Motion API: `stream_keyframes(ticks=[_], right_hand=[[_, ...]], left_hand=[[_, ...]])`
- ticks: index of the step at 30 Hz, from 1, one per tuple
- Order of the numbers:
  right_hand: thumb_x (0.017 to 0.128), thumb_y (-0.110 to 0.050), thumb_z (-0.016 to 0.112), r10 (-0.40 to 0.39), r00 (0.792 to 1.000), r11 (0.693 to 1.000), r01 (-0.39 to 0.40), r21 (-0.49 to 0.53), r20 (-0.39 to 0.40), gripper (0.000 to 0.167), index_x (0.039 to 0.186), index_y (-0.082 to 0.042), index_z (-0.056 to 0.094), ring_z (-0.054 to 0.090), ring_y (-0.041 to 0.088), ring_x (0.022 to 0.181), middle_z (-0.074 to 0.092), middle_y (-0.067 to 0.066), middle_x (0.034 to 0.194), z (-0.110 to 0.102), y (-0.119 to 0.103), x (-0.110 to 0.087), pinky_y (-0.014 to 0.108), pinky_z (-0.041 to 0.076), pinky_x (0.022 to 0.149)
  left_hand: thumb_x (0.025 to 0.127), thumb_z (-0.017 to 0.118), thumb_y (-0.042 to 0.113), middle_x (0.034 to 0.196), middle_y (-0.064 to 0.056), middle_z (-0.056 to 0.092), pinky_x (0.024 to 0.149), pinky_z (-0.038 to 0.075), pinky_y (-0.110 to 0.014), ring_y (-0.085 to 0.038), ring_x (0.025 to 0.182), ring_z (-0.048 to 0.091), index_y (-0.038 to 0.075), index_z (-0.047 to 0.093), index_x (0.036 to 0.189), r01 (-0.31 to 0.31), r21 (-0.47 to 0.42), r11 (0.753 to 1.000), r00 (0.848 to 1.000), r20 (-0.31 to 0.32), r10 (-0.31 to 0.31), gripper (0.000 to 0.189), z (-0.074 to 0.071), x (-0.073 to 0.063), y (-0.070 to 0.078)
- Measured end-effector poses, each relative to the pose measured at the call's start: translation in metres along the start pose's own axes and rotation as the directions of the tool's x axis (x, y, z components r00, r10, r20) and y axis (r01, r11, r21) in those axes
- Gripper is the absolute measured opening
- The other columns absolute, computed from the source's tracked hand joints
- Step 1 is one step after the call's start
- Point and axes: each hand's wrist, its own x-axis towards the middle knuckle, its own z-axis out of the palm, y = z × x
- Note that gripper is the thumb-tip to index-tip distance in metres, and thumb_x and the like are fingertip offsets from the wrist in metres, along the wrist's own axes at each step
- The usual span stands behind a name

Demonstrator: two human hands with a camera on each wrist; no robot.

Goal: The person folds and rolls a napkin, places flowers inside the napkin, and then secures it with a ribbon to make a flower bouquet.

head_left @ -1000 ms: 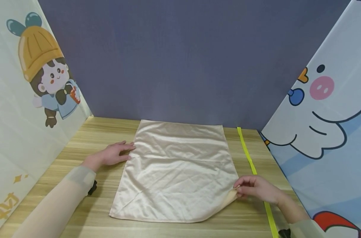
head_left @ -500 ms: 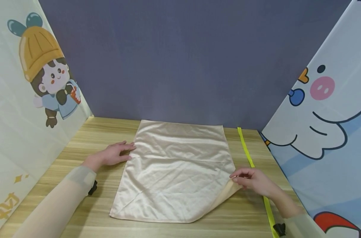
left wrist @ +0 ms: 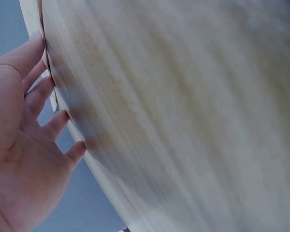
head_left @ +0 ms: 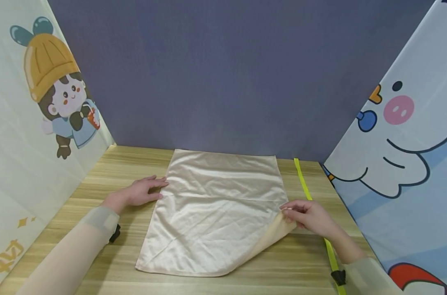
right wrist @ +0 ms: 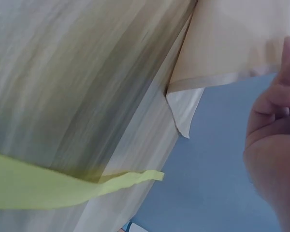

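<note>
A champagne satin cloth (head_left: 208, 233) lies spread on a wood-grain table (head_left: 112, 274) btwn a person's two hands, its near right corner lifted in the right hand (head_left: 308, 217). Thumb & fingers of that hand are clamped on the corner, turning up a matte, yellower underside w/ a narrow hem; the flap curves down & left from the fingertips to the cloth's near edge. The left hand (head_left: 140, 192) rests w/ fingers apart, holding nothing, tips touching the cloth's left edge. Sheen is soft, brightest on the half nearer the person, where fine wrinkles criss-cross; past the left hand's fingertips, broader ripples run over the far half, & a straight crease crosses the cloth from just beside the left thumb toward the right hand. Approx. rectangular, the cloth lies flat at its far corners & near left corner. A yellow tape (head_left: 302, 177) runs along the tabletop, passing under the right forearm; beyond both hands stands a dark blue-gray backdrop (head_left: 219, 73), w/ a cartoon-printed panel (head_left: 9, 123) left of the left hand
</note>
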Motion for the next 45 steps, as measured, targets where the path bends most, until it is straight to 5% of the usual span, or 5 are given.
stream_keyframes(ticks=[4,8,31,45], right_hand=[[0.108,-0.022,0.073,-0.011,1.0,1.0,0.011,0.024,0.006,0.028,0.126,-0.001,0.077,0.063,0.017,0.055,0.079,0.013,0.089,0.002,-0.001,0.004,0.034,0.052,0.047],[0.108,-0.02,0.072,-0.031,0.999,0.999,0.03,0.04,0.016,0.029,0.127,0.002,0.075,0.075,0.024,0.073,0.08,0.014,0.103,0.005,-0.002,0.007,0.04,0.06,0.055],[0.106,-0.022,0.075,-0.049,0.999,0.997,0.049,0.067,0.006,0.02,0.122,-0.01,0.079,0.077,0.02,0.079,0.081,0.005,0.102,0.023,-0.024,0.049,0.038,0.062,0.059],[0.108,-0.021,0.072,-0.077,0.996,0.993,0.074,0.091,0.038,0.03,0.128,0.002,0.075,0.075,0.018,0.078,0.078,0.015,0.108,0.046,-0.028,0.078,0.034,0.061,0.059]], left_hand=[[0.111,0.067,0.036,0.174,-0.017,0.042,0.123,0.021,-0.084,-0.06,0.16,0.027,0.011,0.056,0.161,0.004,-0.002,1.0,1.0,0.001,-0.004,0.058,0.001,0.0,0.0],[0.111,0.067,0.035,0.174,-0.017,0.042,0.123,0.021,-0.083,-0.06,0.16,0.027,0.011,0.055,0.161,0.003,-0.003,1.0,1.0,0.002,-0.003,0.057,0.001,0.001,0.001],[0.111,0.066,0.035,0.173,-0.02,0.042,0.123,0.013,-0.086,-0.06,0.16,0.027,0.009,0.056,0.16,-0.003,0.001,1.0,1.0,-0.002,0.003,0.056,-0.003,0.002,0.002],[0.11,0.069,0.031,0.172,-0.023,0.042,0.123,0.017,-0.085,-0.064,0.158,0.025,0.005,0.057,0.159,-0.024,-0.034,0.999,1.0,-0.006,0.024,0.056,-0.002,0.001,0.001]])
